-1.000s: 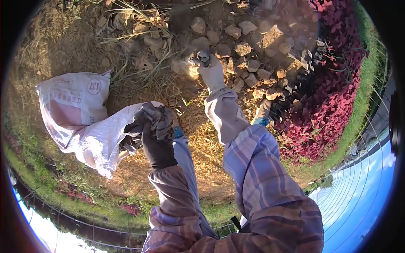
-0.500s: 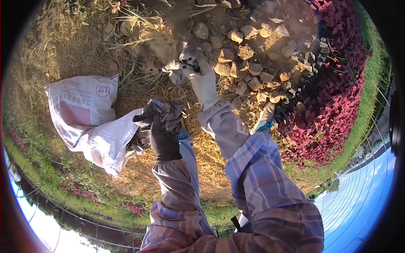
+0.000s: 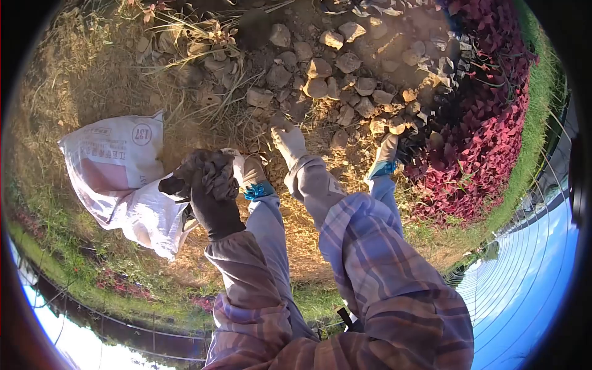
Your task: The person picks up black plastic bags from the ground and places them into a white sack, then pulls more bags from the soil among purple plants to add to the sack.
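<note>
My left hand (image 3: 214,203), in a dark glove, is closed around a crumpled dark bundle (image 3: 216,172). A pale scrap (image 3: 233,159) shows at the bundle's right edge. My right hand (image 3: 288,142), in a light glove, is low over the dry straw and soil, with its fingers loosely curled and a little apart. Nothing shows between them. To the left of my left hand lies a white woven sack (image 3: 114,157) with red and dark print, its lower end reaching under the bundle.
Loose stones (image 3: 317,77) cover the soil ahead. Dark red plants (image 3: 468,166) grow along the right, bordered by grass (image 3: 546,68). My left shoe (image 3: 254,176) and right shoe (image 3: 383,160) stand on either side of my right hand. Dry stalks (image 3: 185,37) lie at upper left.
My right hand has drawn back toward me, and the grey crumpled pieces it held are no longer in it. My left hand has moved left with the dark bundle. The left shoe is now visible.
</note>
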### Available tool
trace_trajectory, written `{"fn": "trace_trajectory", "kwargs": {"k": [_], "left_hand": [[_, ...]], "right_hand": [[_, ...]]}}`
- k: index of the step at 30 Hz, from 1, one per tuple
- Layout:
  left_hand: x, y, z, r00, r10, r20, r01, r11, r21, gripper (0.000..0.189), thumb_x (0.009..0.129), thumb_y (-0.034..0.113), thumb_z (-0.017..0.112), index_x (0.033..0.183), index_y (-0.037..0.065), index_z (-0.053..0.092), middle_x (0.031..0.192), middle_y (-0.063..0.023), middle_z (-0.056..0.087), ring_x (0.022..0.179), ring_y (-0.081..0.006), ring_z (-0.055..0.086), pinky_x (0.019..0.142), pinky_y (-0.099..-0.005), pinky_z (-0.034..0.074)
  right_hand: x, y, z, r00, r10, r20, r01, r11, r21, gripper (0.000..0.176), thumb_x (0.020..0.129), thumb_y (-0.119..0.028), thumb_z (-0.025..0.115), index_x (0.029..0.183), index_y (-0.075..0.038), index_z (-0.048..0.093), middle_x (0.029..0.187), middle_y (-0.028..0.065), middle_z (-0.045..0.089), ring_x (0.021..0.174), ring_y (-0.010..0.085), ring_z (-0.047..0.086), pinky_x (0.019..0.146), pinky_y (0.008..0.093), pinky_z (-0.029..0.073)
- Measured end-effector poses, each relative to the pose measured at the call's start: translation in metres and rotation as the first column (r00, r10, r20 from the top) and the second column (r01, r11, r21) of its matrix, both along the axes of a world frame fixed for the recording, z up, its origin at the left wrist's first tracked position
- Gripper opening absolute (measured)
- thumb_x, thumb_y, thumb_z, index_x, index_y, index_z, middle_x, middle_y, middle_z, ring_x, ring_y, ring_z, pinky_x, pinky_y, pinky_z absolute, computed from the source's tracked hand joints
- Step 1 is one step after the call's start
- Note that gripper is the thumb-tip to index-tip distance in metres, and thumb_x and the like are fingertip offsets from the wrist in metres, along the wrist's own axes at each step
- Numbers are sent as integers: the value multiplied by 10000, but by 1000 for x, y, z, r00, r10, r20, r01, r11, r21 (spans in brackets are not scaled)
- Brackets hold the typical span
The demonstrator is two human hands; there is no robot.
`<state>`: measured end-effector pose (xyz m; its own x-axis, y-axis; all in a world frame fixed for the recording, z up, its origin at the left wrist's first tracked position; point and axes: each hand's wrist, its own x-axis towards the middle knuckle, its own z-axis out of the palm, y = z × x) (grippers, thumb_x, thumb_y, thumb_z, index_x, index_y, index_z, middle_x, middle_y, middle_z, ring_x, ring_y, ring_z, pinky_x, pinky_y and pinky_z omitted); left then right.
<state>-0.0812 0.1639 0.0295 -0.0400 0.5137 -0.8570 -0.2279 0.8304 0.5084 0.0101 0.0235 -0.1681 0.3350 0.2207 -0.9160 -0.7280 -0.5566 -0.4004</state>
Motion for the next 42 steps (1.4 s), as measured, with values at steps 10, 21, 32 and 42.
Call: {"fn": "trace_trajectory", "kwargs": {"k": [10, 21, 32, 42], "left_hand": [[-1, 3, 8, 1000, -6, 5, 7, 998, -65, 247, 959, 263, 464, 1032, 63, 589, 909, -62, 635, 731, -143, 639, 540, -266, 502], [-21, 10, 7, 978, 111, 179, -86, 986, -140, 234, 941, 252, 498, 1050, 65, 586, 901, -64, 635, 729, -156, 639, 547, -285, 511], [-22, -1, 8, 985, 145, 95, -135, 985, -106, 263, 931, 204, 508, 1108, 22, 577, 954, -77, 628, 777, -166, 630, 623, -298, 521], [-23, 7, -3, 980, 157, 119, -140, 980, -142, 235, 929, 189, 522, 1062, 17, 613, 965, -80, 636, 826, -170, 639, 684, -282, 541]], "right_hand": [[-49, 40, 1, 863, 493, -110, -429, 602, -674, 608, 765, -413, 654, 1230, -48, 511, 1283, 264, 411, 1090, 468, 529, 938, 457, 461], [-25, 6, -21, 935, -355, 2, 354, 933, 67, 317, 726, -200, 744, 959, -34, 609, 850, 166, 607, 733, 261, 625, 679, 334, 513], [50, 147, 1, 199, 848, 492, -544, 513, -664, 250, 785, -307, 653, 945, -115, 653, 1024, 160, 600, 878, 370, 632, 754, 456, 509], [105, 99, -21, 959, 31, 283, -14, 998, -61, 192, 707, -79, 644, 874, -7, 707, 811, 106, 689, 649, 164, 616, 609, 285, 475]]}}
